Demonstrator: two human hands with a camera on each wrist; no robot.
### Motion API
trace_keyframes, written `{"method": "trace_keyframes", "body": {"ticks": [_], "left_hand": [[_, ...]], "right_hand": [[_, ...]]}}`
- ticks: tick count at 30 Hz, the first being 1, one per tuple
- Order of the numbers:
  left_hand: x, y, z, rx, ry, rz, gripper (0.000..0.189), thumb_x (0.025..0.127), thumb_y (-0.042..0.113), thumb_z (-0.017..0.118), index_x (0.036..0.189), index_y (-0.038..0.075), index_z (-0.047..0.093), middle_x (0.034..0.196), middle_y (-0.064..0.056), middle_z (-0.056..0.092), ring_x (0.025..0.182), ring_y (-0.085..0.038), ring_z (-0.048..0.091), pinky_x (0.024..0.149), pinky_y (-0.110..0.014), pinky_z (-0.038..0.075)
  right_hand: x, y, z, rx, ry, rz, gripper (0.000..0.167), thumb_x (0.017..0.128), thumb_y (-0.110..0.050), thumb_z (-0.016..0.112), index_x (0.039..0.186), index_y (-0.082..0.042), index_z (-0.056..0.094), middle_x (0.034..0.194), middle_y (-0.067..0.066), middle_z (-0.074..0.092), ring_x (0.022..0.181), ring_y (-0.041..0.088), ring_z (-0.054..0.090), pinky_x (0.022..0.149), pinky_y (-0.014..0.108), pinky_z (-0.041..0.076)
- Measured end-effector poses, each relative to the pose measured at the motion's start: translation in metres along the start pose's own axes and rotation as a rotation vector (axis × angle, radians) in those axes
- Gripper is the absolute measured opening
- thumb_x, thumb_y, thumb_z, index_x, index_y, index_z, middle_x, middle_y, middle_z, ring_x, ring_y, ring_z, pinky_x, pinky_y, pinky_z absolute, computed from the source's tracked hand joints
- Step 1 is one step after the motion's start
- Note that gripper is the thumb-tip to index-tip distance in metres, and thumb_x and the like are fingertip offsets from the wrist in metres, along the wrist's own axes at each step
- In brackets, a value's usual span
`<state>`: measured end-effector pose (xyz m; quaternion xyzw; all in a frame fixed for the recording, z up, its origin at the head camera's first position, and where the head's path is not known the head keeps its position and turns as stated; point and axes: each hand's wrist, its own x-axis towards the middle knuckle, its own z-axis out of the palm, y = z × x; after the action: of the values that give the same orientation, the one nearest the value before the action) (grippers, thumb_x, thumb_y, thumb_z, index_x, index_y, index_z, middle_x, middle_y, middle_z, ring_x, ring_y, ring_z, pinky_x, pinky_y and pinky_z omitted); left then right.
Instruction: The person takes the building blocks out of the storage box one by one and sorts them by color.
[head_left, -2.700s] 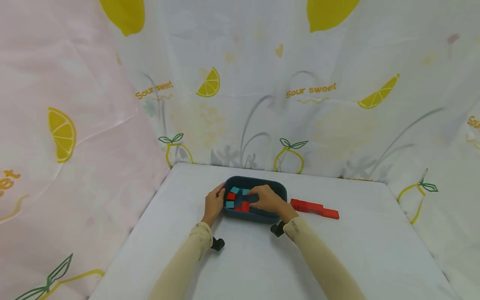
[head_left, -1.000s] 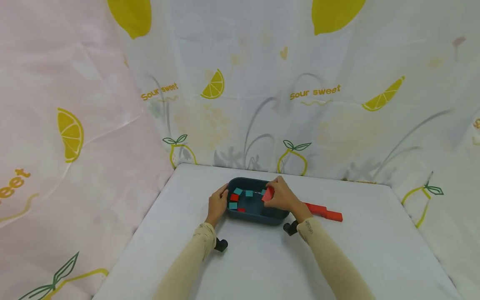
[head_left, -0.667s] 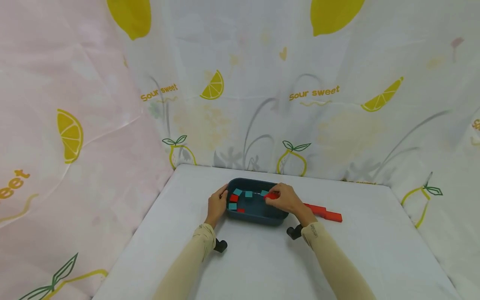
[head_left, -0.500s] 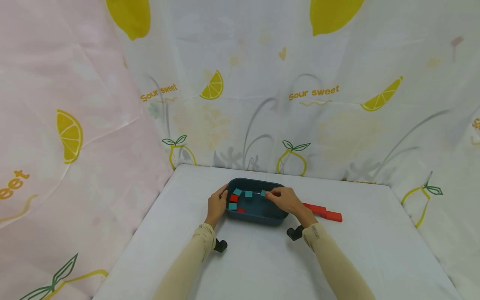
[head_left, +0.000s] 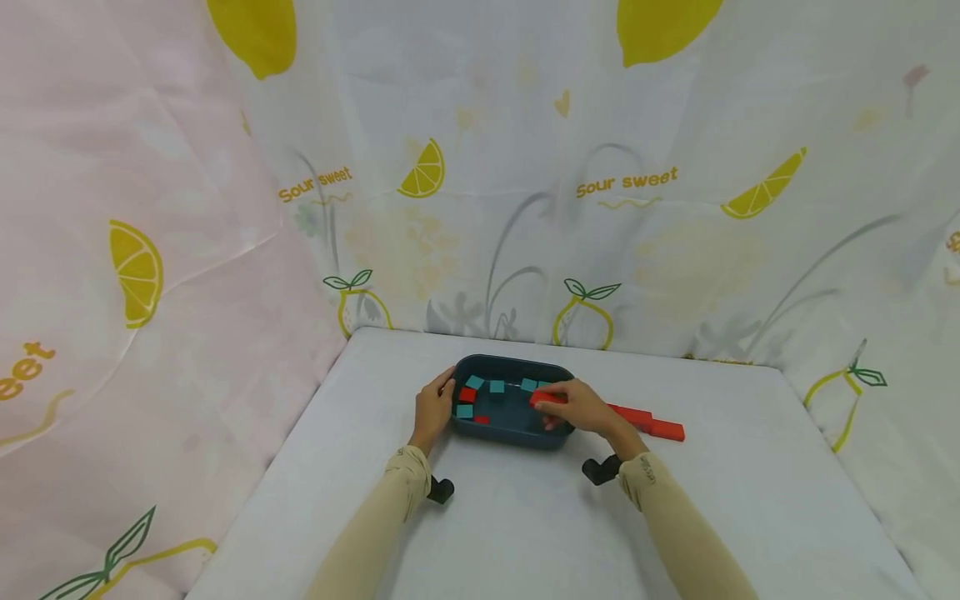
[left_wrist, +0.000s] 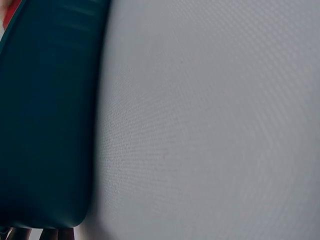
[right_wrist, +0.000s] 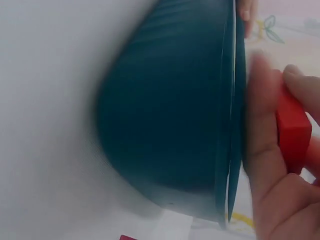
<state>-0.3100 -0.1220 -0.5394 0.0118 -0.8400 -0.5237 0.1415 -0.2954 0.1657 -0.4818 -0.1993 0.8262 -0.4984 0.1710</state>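
A dark teal plastic bin [head_left: 510,435] stands on the white table. My left hand [head_left: 432,412] holds its left end; in the left wrist view the fingers show dimly at the bottom, past the bin's corner. Over the bin's right half, my right hand [head_left: 587,407] pinches a red block [head_left: 545,398] between thumb and fingers. The right wrist view has that block close beside the rim. Inside the bin are several teal blocks, one of them [head_left: 497,387] near the middle, and red blocks at the left, such as one red block [head_left: 467,395].
To the right of the bin, a row of red blocks [head_left: 660,427] lies on the table, partly behind my right hand. A cloth with printed lemons [head_left: 585,321] hangs along the table's back edge. Black wrist cameras [head_left: 598,472] sit below both hands.
My right hand has lifted a red block from the bin's middle and carried it to the right. It dipped beside a teal block, then rose slightly. The left hand stays at the bin's end.
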Motion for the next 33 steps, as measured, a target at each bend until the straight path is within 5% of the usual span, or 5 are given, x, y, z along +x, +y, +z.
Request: {"method": "trace_keyframes", "body": {"ticks": [3,6,18,33], "left_hand": [[0.0,0.001,0.0,-0.008,-0.008,-0.007,0.035,0.102,0.016,0.053,0.136,0.009,0.059,0.134,-0.013,0.058,0.124,-0.028,0.054,0.103,-0.046,0.043],[0.001,-0.001,-0.001,-0.011,-0.007,0.001,0.035,0.102,0.016,0.053,0.136,0.008,0.059,0.134,-0.013,0.058,0.124,-0.029,0.054,0.102,-0.047,0.043],[0.001,-0.002,0.001,0.009,0.009,0.017,0.034,0.101,0.014,0.054,0.134,0.007,0.06,0.132,-0.013,0.059,0.123,-0.029,0.055,0.102,-0.047,0.043],[0.002,-0.004,0.001,0.007,0.004,0.011,0.035,0.102,0.016,0.053,0.135,0.007,0.06,0.132,-0.014,0.059,0.123,-0.029,0.055,0.102,-0.047,0.043]], "right_hand": [[-0.004,-0.001,0.0,-0.08,-0.031,0.041,0.035,0.095,-0.024,0.065,0.124,-0.002,0.063,0.073,0.006,0.062,0.064,0.022,0.062,0.062,0.03,0.052],[-0.005,-0.002,0.001,-0.124,-0.046,0.028,0.035,0.094,-0.027,0.067,0.12,-0.005,0.065,0.076,0.004,0.061,0.067,0.022,0.061,0.062,0.032,0.049],[-0.006,-0.009,-0.005,-0.431,0.129,-0.248,0.039,0.083,-0.018,0.08,0.118,-0.004,0.07,0.1,0.001,0.07,0.084,0.014,0.061,0.077,0.029,0.055],[-0.015,-0.019,-0.014,-0.576,0.235,-0.272,0.04,0.079,-0.017,0.083,0.116,-0.006,0.073,0.101,0.001,0.067,0.089,0.017,0.059,0.079,0.033,0.053]]}}
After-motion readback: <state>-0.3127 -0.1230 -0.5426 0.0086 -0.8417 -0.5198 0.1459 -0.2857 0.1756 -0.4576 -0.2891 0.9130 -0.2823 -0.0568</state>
